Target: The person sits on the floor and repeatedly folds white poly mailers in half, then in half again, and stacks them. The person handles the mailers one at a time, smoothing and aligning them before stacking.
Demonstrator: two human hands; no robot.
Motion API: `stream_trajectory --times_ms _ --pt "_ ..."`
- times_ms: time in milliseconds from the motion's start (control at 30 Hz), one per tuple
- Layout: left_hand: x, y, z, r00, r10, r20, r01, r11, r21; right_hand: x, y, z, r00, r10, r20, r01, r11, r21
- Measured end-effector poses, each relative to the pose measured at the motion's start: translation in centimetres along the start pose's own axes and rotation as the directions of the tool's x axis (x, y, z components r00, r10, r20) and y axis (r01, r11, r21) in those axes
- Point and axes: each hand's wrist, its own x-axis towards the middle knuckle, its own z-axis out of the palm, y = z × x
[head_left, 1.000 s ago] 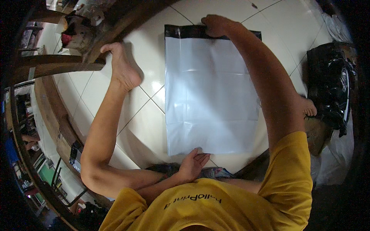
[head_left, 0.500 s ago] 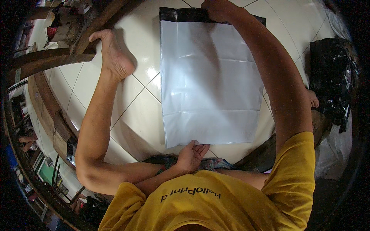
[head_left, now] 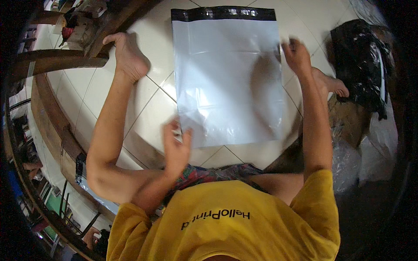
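A pale grey plastic mailing bag [head_left: 226,82] with a black strip along its far edge lies flat on the tiled floor between my legs. At its near left corner is my left hand [head_left: 177,143], thumb and fingers apart, slightly blurred, holding nothing that shows. My right hand [head_left: 298,56] hovers just off the bag's right edge, toward the far end. Its fingers are loosely bent and a little smeared by motion, with a gap between them and nothing visible inside. A shadow falls across the bag's right side.
Black plastic packaging [head_left: 359,65] lies in a heap at the right, beyond my right foot. Clear plastic wrap [head_left: 346,161] sits nearer on that side. Curved wooden beams [head_left: 58,63] border the floor at the left, with clutter behind them.
Both hands have come off the bag: the right from its far edge to its right side, the left from the near edge toward the left corner. The bag lies flatter, shifted slightly away and left.
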Motion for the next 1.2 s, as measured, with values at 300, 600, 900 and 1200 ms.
stream_trajectory --times_ms 300,600,900,1200 --pt "5.2 -5.3 3.0 0.987 0.075 -0.144 -0.042 0.974 0.221 -17.2 4.5 3.3 0.900 0.179 0.398 -0.257 0.954 0.153" --pt "6.3 -8.2 3.3 0.991 0.098 -0.096 -0.068 0.959 0.274 -19.1 2.5 2.6 0.918 0.196 0.345 -0.267 0.949 0.170" --pt "-2.0 -4.6 -0.2 0.879 0.289 0.380 -0.474 0.628 0.618 -27.4 2.7 -0.6 0.867 -0.103 0.487 0.133 0.991 -0.027" --pt "-1.2 -7.9 -0.3 0.842 0.328 0.429 -0.540 0.525 0.657 -28.2 3.2 1.5 0.909 -0.083 0.408 0.132 0.987 -0.092"
